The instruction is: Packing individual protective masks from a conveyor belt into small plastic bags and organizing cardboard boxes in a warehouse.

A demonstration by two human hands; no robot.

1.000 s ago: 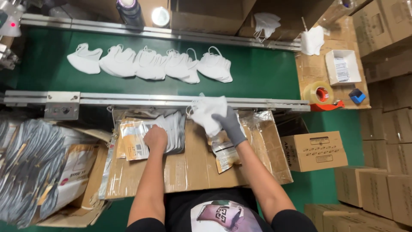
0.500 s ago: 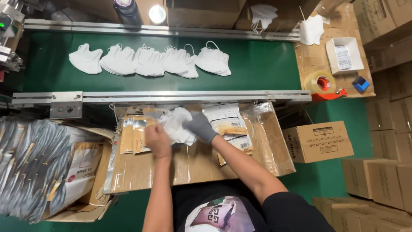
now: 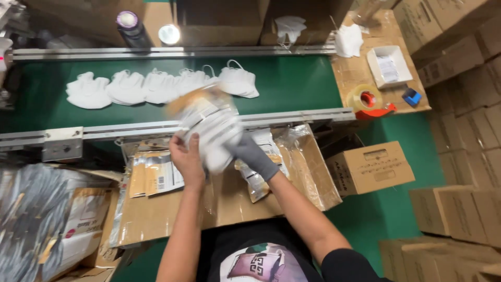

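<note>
My bare left hand (image 3: 185, 156) and my grey-gloved right hand (image 3: 254, 156) together hold a clear pouch with a white mask in it (image 3: 211, 125), blurred by motion, lifted over the conveyor's near rail. A row of several white cup-shaped masks (image 3: 156, 86) lies on the green conveyor belt (image 3: 292, 83) beyond. Below my hands a cardboard work surface (image 3: 235, 198) carries stacks of brown-and-clear pouches (image 3: 154, 175) on the left and more pouches (image 3: 261, 172) under my right wrist.
A tape dispenser with a red core (image 3: 370, 100), a small white box (image 3: 389, 65) and a blue item (image 3: 412, 96) sit on a cardboard top at right. Cardboard boxes (image 3: 370, 167) stack at right. Bags of packaging (image 3: 31, 224) fill the lower left.
The mask went into a pouch and both hands lifted it up and forward, toward the belt. The camera view shifted slightly.
</note>
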